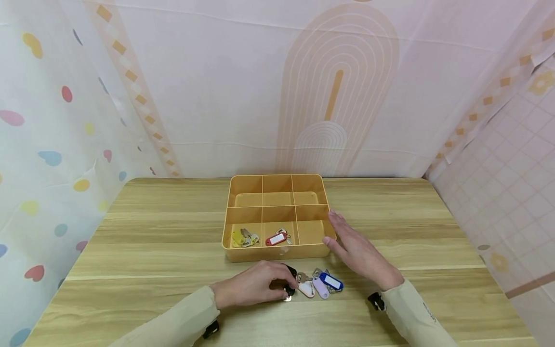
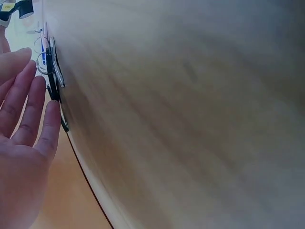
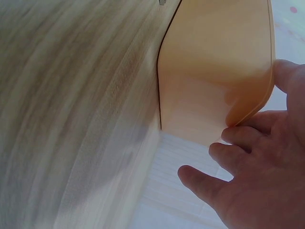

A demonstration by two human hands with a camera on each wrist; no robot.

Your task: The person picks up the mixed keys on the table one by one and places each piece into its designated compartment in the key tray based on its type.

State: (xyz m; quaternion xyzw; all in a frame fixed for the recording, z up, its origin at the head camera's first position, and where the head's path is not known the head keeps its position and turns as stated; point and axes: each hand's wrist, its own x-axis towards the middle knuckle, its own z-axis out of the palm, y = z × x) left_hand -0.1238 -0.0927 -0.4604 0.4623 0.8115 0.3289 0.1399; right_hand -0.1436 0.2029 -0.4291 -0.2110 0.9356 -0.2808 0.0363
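On the table in front of the box, my left hand (image 1: pixel 259 283) reaches over a black key tag (image 1: pixel 291 289), its thumb and fingers around it. In the left wrist view, the fingertips (image 2: pixel 51 107) are right at the black tag and its key ring, fingers extended and loosely spread. My right hand (image 1: pixel 362 250) rests on the front right corner of a yellow box with compartments (image 1: pixel 277 253). Its fingers and thumb touch the rim, fairly straight. Right of the left hand lie a white tag (image 1: pixel 306 289), a lilac tag (image 1: pixel 321 288) and a blue tag (image 1: pixel 332 281) with keys.
Keys with a yellow tag (image 1: pixel 237 237) lie in the box's front left compartment. A red key tag (image 1: pixel 276 239) with keys is in the front middle one. The wooden table (image 1: pixel 173 231) meets a patterned cloth (image 1: pixel 217 96) behind the box and at both sides.
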